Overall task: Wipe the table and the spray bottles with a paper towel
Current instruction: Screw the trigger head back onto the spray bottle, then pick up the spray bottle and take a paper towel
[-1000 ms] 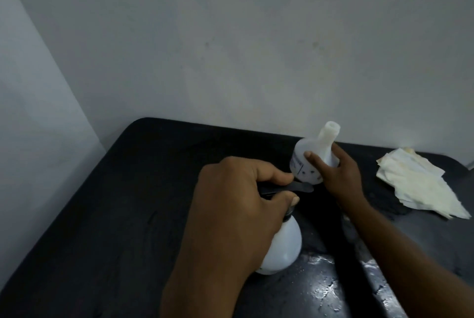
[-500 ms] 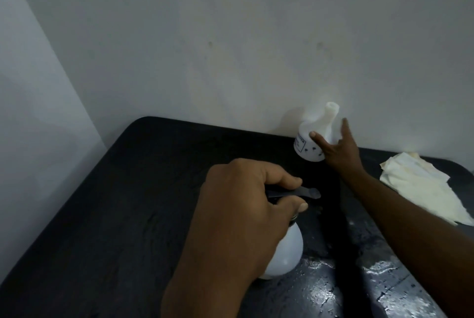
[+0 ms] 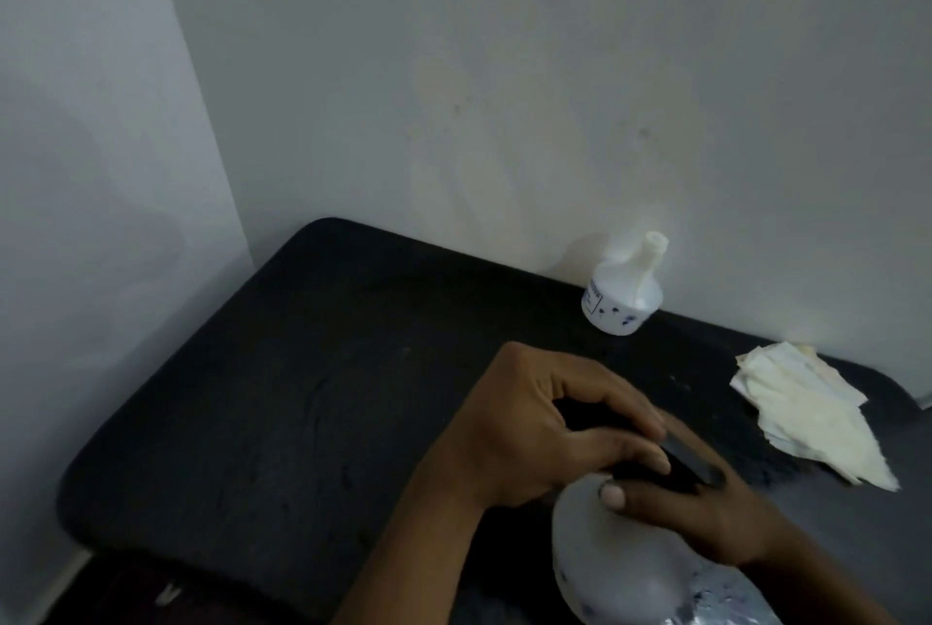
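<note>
A white spray bottle [image 3: 618, 569] with a black trigger head is tilted low at the near right of the black table [image 3: 282, 402]. My left hand [image 3: 534, 428] is closed around its black head. My right hand [image 3: 706, 513] grips the bottle's white shoulder just below the head, thumb on the body. A second white bottle [image 3: 623, 294], with no spray head, stands alone by the back wall. A crumpled paper towel [image 3: 812, 415] lies on the table at the right, touched by neither hand.
White walls close the table in at the back and left. The table's front left edge drops to a dark floor [image 3: 126, 594]. A wet shiny patch [image 3: 726, 599] shows at the near right.
My right hand let go of the headless bottle at the back wall and came back onto the near bottle. The near bottle has tilted and moved right.
</note>
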The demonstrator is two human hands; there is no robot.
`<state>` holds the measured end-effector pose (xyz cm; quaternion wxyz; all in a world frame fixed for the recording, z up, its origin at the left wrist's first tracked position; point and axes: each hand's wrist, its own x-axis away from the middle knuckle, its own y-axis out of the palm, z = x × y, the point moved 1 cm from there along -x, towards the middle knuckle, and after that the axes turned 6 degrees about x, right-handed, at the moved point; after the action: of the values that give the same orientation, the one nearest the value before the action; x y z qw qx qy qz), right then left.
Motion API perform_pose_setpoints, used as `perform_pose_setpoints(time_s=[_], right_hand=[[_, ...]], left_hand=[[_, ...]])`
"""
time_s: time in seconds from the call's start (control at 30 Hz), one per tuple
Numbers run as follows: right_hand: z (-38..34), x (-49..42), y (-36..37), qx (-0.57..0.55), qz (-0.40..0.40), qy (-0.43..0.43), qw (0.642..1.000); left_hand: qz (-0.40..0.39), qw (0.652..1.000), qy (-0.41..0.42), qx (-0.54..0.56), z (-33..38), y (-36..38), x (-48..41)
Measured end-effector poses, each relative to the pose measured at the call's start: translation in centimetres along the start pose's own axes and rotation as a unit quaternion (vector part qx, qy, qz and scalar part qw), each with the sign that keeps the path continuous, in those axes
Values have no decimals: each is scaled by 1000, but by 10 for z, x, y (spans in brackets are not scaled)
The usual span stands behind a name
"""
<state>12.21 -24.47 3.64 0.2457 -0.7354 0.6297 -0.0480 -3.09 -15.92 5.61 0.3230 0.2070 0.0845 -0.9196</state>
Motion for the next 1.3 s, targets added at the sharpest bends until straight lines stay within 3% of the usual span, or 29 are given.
perform_pose_setpoints(time_s=[0.13,0.3,0.4,0.57,0.67,0.83,1.0,1.1,1.3], right_hand=[[5,11,1,-97,-37,98,990],[-7,20,-4,-61,-37,121,990],[-11,17,-12,0,-57,151,987],[10,36,-59,32,75,321,943],[19,44,-86,132,82,397,904],[24,34,-93,181,59,429,883],[25,17,-84,230,26,462,856],[28,7,-83,219,64,440,869],[26,-22,-56,212,6,385,898]], left_hand=[[4,1000,-8,24,-3,7,-1],[-2,998,-17,68,-7,15,-2],[8,999,-28,13,-9,18,-4],[156,985,-57,-50,-18,-22,-5],[242,964,-113,3,-21,-49,4],[396,908,-104,86,-10,-73,14],[474,876,-53,72,0,-83,16],[496,865,-26,68,7,-91,18],[577,812,23,82,29,-110,27]])
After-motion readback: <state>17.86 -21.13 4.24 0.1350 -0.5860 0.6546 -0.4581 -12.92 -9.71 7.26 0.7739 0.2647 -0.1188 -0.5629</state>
